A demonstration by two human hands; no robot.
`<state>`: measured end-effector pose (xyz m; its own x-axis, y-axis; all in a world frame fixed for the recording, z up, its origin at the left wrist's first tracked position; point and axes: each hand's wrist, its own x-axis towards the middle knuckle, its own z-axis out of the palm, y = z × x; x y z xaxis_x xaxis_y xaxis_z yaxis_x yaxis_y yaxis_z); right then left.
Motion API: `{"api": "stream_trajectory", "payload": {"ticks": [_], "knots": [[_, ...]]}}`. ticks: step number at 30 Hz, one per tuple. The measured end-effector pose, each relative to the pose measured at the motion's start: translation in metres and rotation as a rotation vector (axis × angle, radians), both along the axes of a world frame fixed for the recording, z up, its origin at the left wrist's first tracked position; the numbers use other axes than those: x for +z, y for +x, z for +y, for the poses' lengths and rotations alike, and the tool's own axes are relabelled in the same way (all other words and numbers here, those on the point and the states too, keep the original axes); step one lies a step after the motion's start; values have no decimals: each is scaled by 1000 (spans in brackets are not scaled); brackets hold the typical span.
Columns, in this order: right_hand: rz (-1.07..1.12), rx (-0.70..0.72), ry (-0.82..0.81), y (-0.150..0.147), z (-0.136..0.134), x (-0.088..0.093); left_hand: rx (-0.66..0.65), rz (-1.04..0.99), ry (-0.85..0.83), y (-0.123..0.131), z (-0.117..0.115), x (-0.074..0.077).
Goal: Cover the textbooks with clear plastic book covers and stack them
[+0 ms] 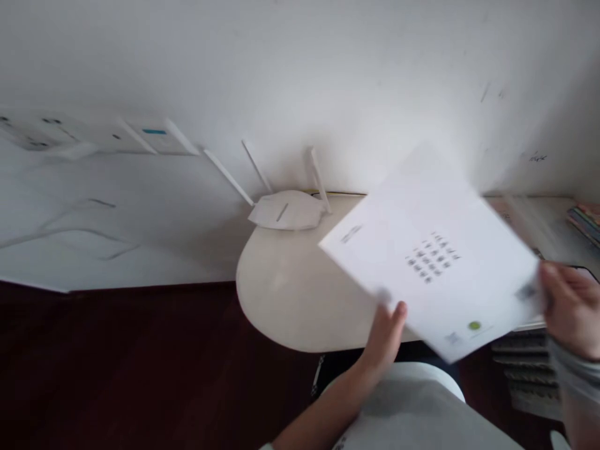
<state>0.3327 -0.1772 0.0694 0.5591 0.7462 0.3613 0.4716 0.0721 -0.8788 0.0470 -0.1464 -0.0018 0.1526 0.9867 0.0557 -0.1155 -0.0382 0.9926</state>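
A flat, white, square-cornered printed booklet or board (389,206) is held up at a tilt over the table. Small rows of dark print, a green round mark and blurred square codes show on its face; I cannot tell how thick it is. My left hand (387,334) is closed on its lower left edge, the thumb showing at the front. At the right corner my right hand (572,306), slightly blurred, pinches the same white piece.
A white router (290,210) with upright antennas stands against the wall on the white round-ended table (290,294). Wall sockets (159,137) and loose cables (84,231) are at left. Colourful books (585,222) lie at far right, and a stack (529,375) sits below the table.
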Motion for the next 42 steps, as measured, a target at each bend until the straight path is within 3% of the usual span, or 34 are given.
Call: {"api": "stream_trajectory", "payload": {"ticks": [3, 5, 9, 11, 13, 17, 21, 31, 38, 42], "knots": [[194, 204, -74, -80, 37, -26, 391, -36, -1, -40, 1, 14], [140, 367, -89, -122, 43, -38, 508, 48, 30, -79, 17, 29], [-36, 792, -130, -175, 37, -56, 370, 212, -6, -156, 71, 49], [-253, 849, -111, -191, 36, -70, 277, 237, -68, -179, 97, 49], [-540, 796, -115, -204, 37, -86, 222, 251, -112, -192, 114, 40], [-947, 729, -184, -216, 36, -107, 173, 283, -151, -201, 128, 14], [-1063, 729, -194, -215, 33, -107, 151, 304, -171, -207, 132, -2], [-1058, 782, -157, -203, 35, -104, 134, 342, -122, -202, 120, -1], [-1028, 779, -118, -198, 34, -106, 346, 823, -21, -201, 107, -2], [-1048, 788, -119, -198, 34, -103, 340, 990, -13, -198, 112, 1]]}}
